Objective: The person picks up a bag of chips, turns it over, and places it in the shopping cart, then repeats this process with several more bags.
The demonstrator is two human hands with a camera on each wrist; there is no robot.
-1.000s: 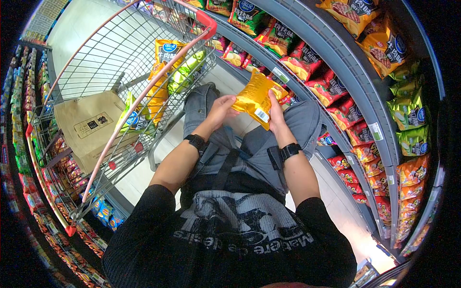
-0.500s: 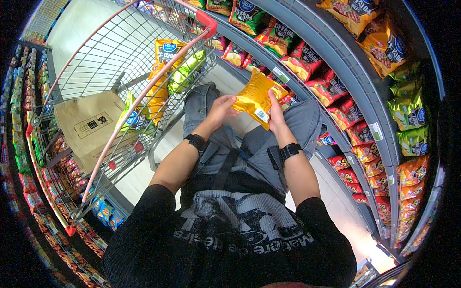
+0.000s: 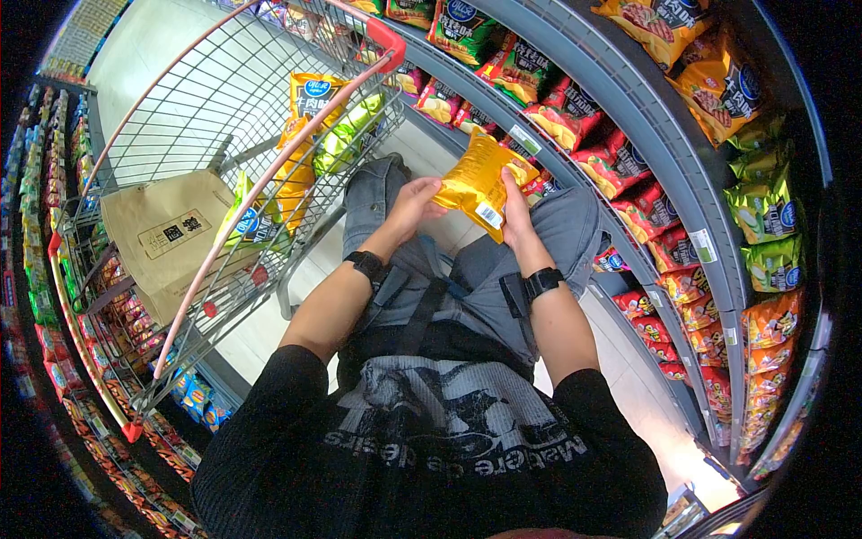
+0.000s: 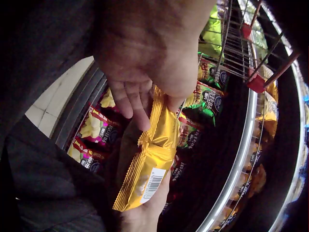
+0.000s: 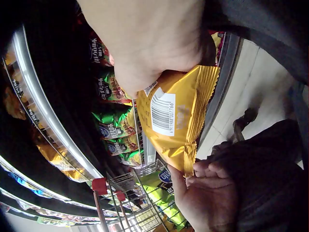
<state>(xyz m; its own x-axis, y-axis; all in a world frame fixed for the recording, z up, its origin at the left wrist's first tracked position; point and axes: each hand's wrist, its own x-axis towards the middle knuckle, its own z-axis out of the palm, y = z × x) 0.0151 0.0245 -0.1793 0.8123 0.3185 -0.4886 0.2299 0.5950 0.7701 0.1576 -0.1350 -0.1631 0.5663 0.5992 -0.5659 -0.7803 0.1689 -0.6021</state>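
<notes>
A shiny yellow bag of chips (image 3: 471,184) is held in front of the knees between both hands, its back with the white barcode label (image 5: 163,113) facing up. My left hand (image 3: 415,208) pinches the bag's left end between thumb and fingers, at the crimped seal in the left wrist view. On the other side my right hand (image 3: 516,214) grips the bag's right side, thumb on top near the barcode. In the right wrist view the left hand (image 5: 207,198) shows its palm below the bag's corner.
A wire shopping cart (image 3: 389,45) with red corners stands at the left. It holds a brown paper bag (image 3: 175,234), yellow chip bags (image 3: 292,180) and green chip bags (image 3: 348,135). Curving along the right, grey shelves (image 3: 620,67) carry several rows of red chip bags (image 3: 566,117).
</notes>
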